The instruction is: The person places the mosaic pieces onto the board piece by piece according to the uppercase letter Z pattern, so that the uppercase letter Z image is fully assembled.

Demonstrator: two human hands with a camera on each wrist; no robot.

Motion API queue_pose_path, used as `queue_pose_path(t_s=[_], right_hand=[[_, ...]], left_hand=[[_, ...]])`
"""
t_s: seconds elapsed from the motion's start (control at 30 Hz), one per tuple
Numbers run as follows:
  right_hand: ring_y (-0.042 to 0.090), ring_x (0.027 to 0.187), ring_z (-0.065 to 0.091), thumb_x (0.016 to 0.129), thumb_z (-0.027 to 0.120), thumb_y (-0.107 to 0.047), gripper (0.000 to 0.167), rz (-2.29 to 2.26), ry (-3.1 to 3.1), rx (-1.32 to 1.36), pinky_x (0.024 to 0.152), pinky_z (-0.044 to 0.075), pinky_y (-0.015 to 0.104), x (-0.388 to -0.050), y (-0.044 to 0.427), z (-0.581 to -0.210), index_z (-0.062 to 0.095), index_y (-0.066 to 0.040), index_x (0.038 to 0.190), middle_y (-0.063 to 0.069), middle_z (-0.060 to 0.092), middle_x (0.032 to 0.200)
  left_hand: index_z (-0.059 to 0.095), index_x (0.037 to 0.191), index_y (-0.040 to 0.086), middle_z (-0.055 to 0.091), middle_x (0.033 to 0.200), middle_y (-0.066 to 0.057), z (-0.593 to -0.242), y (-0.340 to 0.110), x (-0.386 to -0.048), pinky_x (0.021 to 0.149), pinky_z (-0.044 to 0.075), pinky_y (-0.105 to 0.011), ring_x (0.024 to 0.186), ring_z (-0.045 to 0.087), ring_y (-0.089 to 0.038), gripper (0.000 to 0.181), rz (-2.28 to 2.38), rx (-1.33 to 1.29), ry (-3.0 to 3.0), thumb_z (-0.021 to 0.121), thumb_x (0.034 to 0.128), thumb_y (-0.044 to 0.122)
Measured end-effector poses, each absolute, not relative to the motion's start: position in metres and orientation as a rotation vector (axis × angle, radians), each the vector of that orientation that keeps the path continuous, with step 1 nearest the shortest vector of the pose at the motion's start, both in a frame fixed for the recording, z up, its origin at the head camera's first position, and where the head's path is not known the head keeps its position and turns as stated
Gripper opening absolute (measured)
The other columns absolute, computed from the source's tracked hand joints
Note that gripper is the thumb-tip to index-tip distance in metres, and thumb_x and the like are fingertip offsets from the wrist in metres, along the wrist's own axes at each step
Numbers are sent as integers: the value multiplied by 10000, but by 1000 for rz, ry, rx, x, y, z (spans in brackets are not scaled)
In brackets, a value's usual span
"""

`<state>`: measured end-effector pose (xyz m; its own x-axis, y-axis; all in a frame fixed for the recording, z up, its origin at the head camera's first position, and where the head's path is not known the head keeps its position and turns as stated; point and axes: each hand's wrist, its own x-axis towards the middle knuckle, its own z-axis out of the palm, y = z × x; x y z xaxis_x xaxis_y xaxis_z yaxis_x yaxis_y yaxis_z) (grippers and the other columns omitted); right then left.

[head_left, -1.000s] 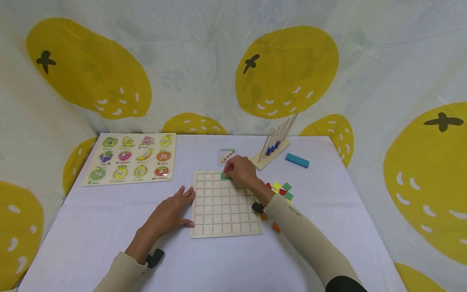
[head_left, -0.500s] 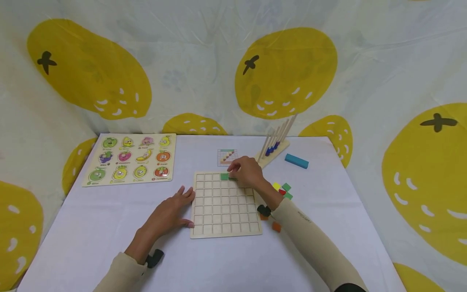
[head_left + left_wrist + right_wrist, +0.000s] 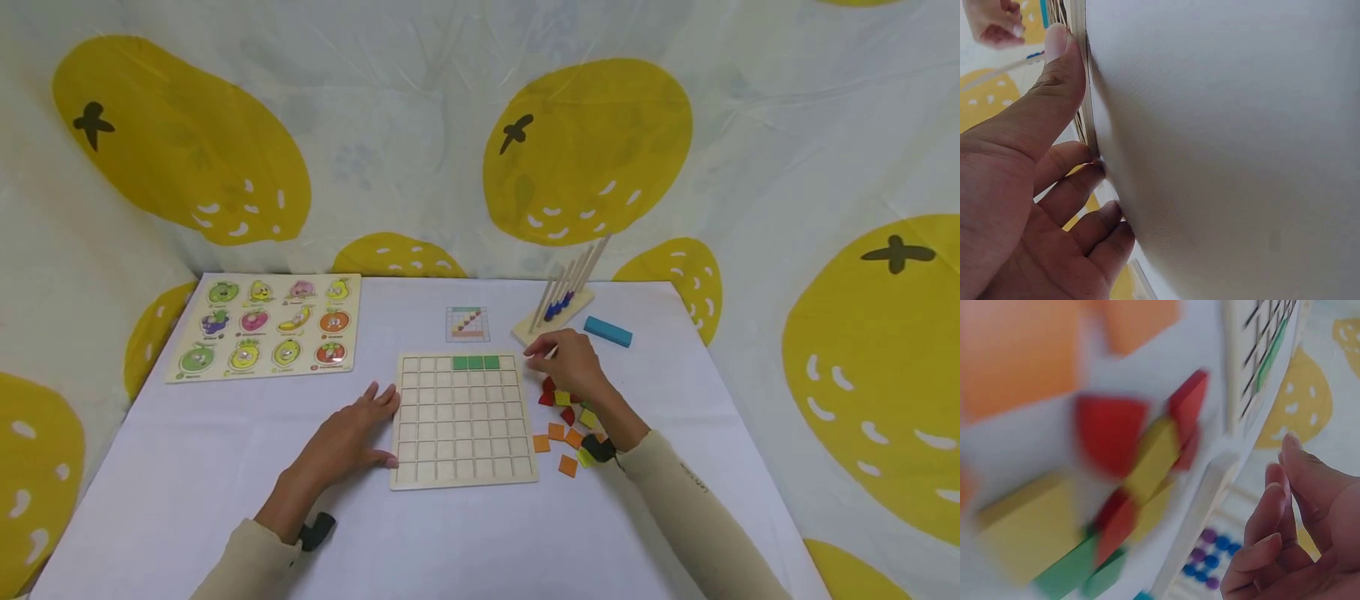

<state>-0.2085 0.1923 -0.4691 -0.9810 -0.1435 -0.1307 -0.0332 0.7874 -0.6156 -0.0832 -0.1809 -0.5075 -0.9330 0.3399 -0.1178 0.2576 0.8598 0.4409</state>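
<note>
Right hand (image 3: 576, 368) has moved rightward, fingers (image 3: 1265, 515) relaxed, left hand (image 3: 342, 437) likewise; sleeve lettering (image 3: 693, 477) unreadable.

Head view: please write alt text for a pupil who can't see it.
A person's left hand touches the left edge of a wooden grid board with three green tiles in its far row. The right hand hovers near loose coloured pieces beside the board.

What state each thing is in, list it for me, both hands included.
Left hand: fingers spread, touching the board's left edge
Right hand: raised, fingers bent, no piece visible in it
Grid board: flat, partly filled
Green squares: three, side by side in the board's far row
Loose pieces: scattered right of the board
Pattern card: flat
Fruit puzzle: flat, pictures up
Peg stand: upright, some beads on
Blue block: lying down
</note>
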Motion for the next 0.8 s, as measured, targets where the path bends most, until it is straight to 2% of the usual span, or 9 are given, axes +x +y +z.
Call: queue_pose_path(t_s=[0.23, 0.47, 0.8], right_hand=[[245, 835, 633, 945, 826, -241, 156, -894, 2807, -26, 640, 553, 275, -201, 241, -478, 813, -161, 1078, 57, 728, 948], [255, 906, 617, 966, 805, -241, 214, -872, 2816, 39, 714, 522, 283, -192, 283, -485, 800, -124, 1145, 70, 747, 980], [257, 931, 605, 939, 830, -283, 253, -804, 2775, 127, 764, 482, 338, -188, 294, -491, 787, -110, 1119, 73, 720, 942]], left_hand=[[442, 1618, 119, 404, 1696, -67, -505, -180, -82, 1172, 447, -657, 1617, 304, -381, 1116, 629, 465, 2853, 983, 680, 393], [443, 1618, 118, 401, 1698, -56, -506, -181, -83, 1171, 450, -653, 1618, 306, -375, 1119, 626, 468, 2856, 980, 678, 402], [446, 1615, 113, 399, 1699, -55, -508, -182, -84, 1168, 451, -654, 1618, 309, -371, 1117, 623, 477, 2855, 977, 679, 411]])
